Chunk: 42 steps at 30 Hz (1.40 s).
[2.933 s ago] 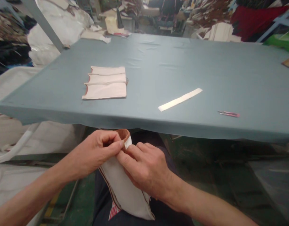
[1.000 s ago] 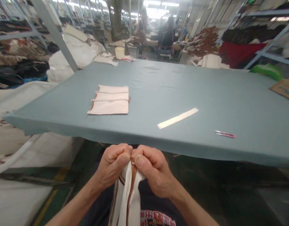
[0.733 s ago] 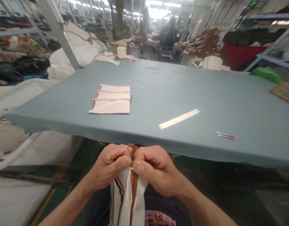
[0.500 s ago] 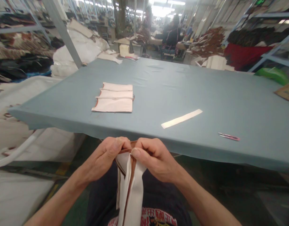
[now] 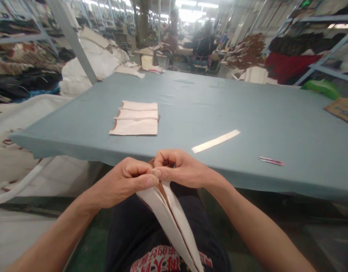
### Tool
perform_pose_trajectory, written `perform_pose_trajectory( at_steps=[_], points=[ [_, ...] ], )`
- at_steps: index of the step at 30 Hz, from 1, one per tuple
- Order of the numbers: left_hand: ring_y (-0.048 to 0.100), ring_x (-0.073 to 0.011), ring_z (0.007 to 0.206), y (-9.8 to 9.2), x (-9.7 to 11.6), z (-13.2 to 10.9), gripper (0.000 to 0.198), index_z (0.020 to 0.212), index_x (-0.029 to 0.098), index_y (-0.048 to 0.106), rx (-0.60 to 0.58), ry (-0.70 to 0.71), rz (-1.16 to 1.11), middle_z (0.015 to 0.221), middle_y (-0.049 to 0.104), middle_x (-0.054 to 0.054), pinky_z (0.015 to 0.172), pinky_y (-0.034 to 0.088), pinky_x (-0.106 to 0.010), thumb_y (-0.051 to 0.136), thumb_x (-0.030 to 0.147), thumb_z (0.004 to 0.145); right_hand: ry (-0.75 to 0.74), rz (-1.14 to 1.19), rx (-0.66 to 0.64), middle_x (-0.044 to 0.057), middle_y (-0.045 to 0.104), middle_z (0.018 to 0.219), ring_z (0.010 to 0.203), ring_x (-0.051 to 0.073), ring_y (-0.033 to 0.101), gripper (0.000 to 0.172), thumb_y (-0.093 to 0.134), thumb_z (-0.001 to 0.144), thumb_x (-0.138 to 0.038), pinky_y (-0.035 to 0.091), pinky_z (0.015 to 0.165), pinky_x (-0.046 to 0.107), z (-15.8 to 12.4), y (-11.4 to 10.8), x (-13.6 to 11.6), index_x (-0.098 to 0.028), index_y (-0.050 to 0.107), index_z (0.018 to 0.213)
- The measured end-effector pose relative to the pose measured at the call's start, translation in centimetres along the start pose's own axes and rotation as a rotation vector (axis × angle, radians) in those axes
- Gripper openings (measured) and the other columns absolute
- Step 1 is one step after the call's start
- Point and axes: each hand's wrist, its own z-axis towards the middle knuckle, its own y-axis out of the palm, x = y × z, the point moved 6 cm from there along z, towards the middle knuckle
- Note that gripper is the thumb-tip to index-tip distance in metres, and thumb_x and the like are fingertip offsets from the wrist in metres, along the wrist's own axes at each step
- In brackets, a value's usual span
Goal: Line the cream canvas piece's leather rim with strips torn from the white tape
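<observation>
Both hands are working right at the near edge of the table: the left hand [image 5: 121,183] is pinching the upper end of a cream cloth piece [image 5: 157,206] between thumb and bent forefinger, and the right hand [image 5: 179,170] is nipping the same end, its thumb tip meeting the left one's. The cloth piece is slanting down from those fingertips over the dark clothing [image 5: 131,230] on the person's lap, its two long sides parting along a brown-lined slit. In view, the right knuckles are overlapping the table's front edge, though whether they are touching it I cannot tell. Beyond them the blue-grey table [image 5: 219,104] is stretching wide, its cover hanging over the front. Cream panels [image 5: 137,122] are lying left of centre, their scalloped brown edges facing left, their straight near edge running roughly along the table's front. A pale strip [image 5: 216,141] is resting aslant to the right, just past the right hand, and pink-handled snips [image 5: 271,161] are lying farther right, near the front edge. Broad cloth surface is spreading between panels and strip, and again behind both, reaching back toward the far edge, while a green bag [image 5: 321,88] and brown cardboard [image 5: 342,109] are hugging the right-hand side.
</observation>
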Motion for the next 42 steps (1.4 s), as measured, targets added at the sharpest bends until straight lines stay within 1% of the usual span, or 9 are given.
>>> perform_pose_trajectory(
  at_steps=[3, 9, 14, 17, 25, 31, 34, 37, 42],
  points=[
    [0.039, -0.0098, 0.054, 0.2, -1.8, -0.4, 0.048, 0.067, 0.014, 0.071, 0.086, -0.032, -0.086, 0.059, 0.052, 0.003, 0.050, 0.028, -0.021, 0.066, 0.054, 0.094, -0.019, -0.031, -0.010, -0.006, 0.047, 0.073, 0.066, 0.012, 0.041, 0.052, 0.068, 0.093, -0.071, 0.037, 0.063, 0.027, -0.1, 0.2, 0.2, -0.021, 0.057, 0.084],
    [0.053, -0.0110, 0.058, 0.3, -1.6, -1.1, 0.038, 0.068, 0.017, 0.078, 0.285, 0.011, 0.039, 0.062, 0.066, 0.001, 0.054, 0.040, -0.019, 0.066, 0.039, 0.096, -0.028, -0.325, 0.454, -0.001, 0.061, 0.084, 0.080, 0.016, 0.055, 0.033, 0.049, 0.106, -0.047, 0.043, 0.075, 0.031, -3.2, -0.9, -0.3, -0.021, 0.060, 0.089],
    [0.068, -0.0159, 0.074, 0.7, -1.0, -1.9, 0.032, 0.072, 0.020, 0.080, 0.496, 0.060, 0.219, 0.077, 0.076, 0.000, 0.066, 0.051, -0.020, 0.063, 0.034, 0.095, 0.127, -0.457, 0.458, -0.001, 0.065, 0.080, 0.073, 0.015, 0.055, 0.036, 0.056, 0.105, -0.050, 0.037, 0.069, 0.031, -4.5, 1.1, 1.6, -0.020, 0.062, 0.086],
    [0.063, -0.0156, 0.066, 1.2, -2.2, -2.4, 0.036, 0.067, 0.019, 0.077, 0.620, 0.006, 0.237, 0.067, 0.070, 0.000, 0.059, 0.047, -0.021, 0.064, 0.040, 0.093, 0.155, -0.489, 0.499, -0.001, 0.066, 0.082, 0.075, 0.015, 0.056, 0.030, 0.060, 0.105, -0.046, 0.036, 0.072, 0.031, -4.5, 2.0, 3.5, -0.020, 0.063, 0.089],
    [0.056, -0.0146, 0.066, 3.3, -8.6, -4.2, 0.036, 0.068, 0.016, 0.082, 0.822, -0.312, -0.216, 0.065, 0.069, 0.000, 0.058, 0.043, -0.021, 0.088, 0.052, 0.069, 0.212, -0.112, 0.481, -0.003, 0.058, 0.082, 0.072, 0.014, 0.049, 0.026, 0.063, 0.101, -0.046, 0.037, 0.067, 0.030, -5.5, 3.1, 9.3, -0.021, 0.060, 0.091],
    [0.054, -0.0128, 0.057, 6.1, -11.5, -3.1, 0.072, 0.079, 0.013, 0.081, 0.822, -0.447, -0.555, 0.062, 0.068, -0.002, 0.053, 0.046, -0.021, 0.088, 0.082, 0.059, 0.169, 0.256, 0.432, 0.000, 0.056, 0.094, 0.082, 0.016, 0.048, 0.036, 0.072, 0.095, -0.049, 0.040, 0.075, 0.030, -7.2, 4.0, 10.9, -0.019, 0.061, 0.111],
    [0.066, -0.0181, 0.065, 8.5, -11.7, -2.5, 0.063, 0.091, 0.014, 0.084, 0.773, -0.537, -0.808, 0.072, 0.075, -0.006, 0.059, 0.057, -0.026, 0.096, 0.067, 0.059, 0.132, 0.400, 0.420, -0.001, 0.055, 0.094, 0.081, 0.015, 0.048, 0.040, 0.076, 0.092, -0.050, 0.040, 0.075, 0.028, -8.3, 4.1, 10.4, -0.020, 0.059, 0.113],
    [0.078, -0.0260, 0.086, 11.1, -12.3, -2.9, 0.051, 0.113, 0.022, 0.083, 0.752, -0.740, -1.123, 0.095, 0.082, -0.008, 0.072, 0.067, -0.034, 0.095, 0.046, 0.069, 0.122, 0.289, 0.447, -0.001, 0.056, 0.094, 0.081, 0.014, 0.049, 0.028, 0.074, 0.092, -0.036, 0.042, 0.076, 0.027, -9.4, 3.5, 9.1, -0.021, 0.061, 0.112],
    [0.081, -0.0332, 0.079, 12.9, -13.6, -1.3, 0.060, 0.111, 0.021, 0.082, 0.451, -0.867, -1.121, 0.090, 0.082, -0.013, 0.061, 0.068, -0.043, 0.062, 0.075, 0.091, 0.164, 0.037, 0.539, -0.002, 0.062, 0.089, 0.072, 0.013, 0.052, 0.024, 0.079, 0.086, -0.035, 0.039, 0.065, 0.025, -9.6, 1.8, 10.8, -0.023, 0.066, 0.101]
  ],
)
